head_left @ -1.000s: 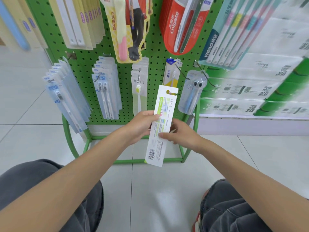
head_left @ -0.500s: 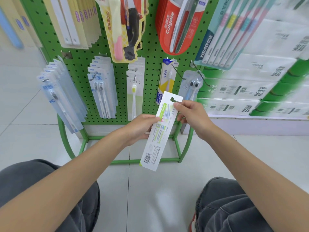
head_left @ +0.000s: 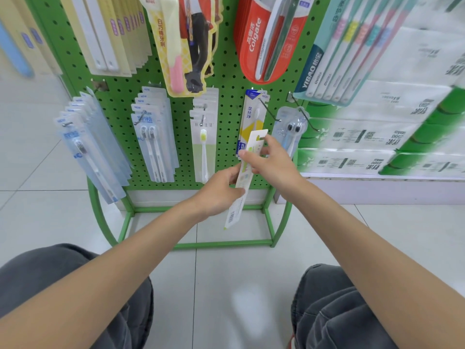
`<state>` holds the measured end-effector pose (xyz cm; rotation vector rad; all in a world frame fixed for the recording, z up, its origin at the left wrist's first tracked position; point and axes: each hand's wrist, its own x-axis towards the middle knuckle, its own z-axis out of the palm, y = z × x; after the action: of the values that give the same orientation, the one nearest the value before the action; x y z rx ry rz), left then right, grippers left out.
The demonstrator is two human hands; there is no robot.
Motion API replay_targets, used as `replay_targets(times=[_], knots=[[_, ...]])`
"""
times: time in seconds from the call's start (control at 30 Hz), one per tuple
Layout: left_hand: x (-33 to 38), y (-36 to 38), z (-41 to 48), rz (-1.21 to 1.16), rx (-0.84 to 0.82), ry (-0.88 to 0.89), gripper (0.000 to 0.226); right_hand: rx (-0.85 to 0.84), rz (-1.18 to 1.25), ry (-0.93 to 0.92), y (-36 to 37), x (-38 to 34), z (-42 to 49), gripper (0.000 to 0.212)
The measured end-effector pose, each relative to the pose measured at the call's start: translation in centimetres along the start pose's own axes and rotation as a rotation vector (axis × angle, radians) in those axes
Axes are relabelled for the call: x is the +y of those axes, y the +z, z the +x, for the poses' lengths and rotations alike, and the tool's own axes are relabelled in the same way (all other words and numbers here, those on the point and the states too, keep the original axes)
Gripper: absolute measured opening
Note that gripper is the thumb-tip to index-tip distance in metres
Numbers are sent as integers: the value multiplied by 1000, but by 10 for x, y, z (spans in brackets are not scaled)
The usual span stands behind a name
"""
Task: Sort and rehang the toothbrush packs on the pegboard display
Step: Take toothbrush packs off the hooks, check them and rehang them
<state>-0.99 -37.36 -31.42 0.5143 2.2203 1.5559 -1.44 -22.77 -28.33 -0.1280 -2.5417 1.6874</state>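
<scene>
Tiled shop floor, green perforated pegboard stand [head_left: 226, 79] | slim white-and-green card toothbrush pack [head_left: 253, 147] tilted before the lower row; my left hand [head_left: 219, 192] pinches its middle; right hand [head_left: 271, 159] grips just under the hang hole | likely light, bendy; hold the edges | bare wire hook [head_left: 270, 113] just above; hanging packs close on both sides

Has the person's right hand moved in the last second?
Yes. The right hand has climbed from the middle of the held pack, below the bottom edge of the pegboard, up to its top, beside the hanging blue-and-yellow pack.
</scene>
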Motion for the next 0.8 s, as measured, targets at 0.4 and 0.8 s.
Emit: replay_targets(times=[0.4, 0.8], knots=[[6, -41, 17, 205, 476, -25, 22, 90, -274, -121, 6, 1, 54, 21], [1, -66, 41, 325, 582, 108, 86, -59, -153, -208, 20, -23, 104, 28]])
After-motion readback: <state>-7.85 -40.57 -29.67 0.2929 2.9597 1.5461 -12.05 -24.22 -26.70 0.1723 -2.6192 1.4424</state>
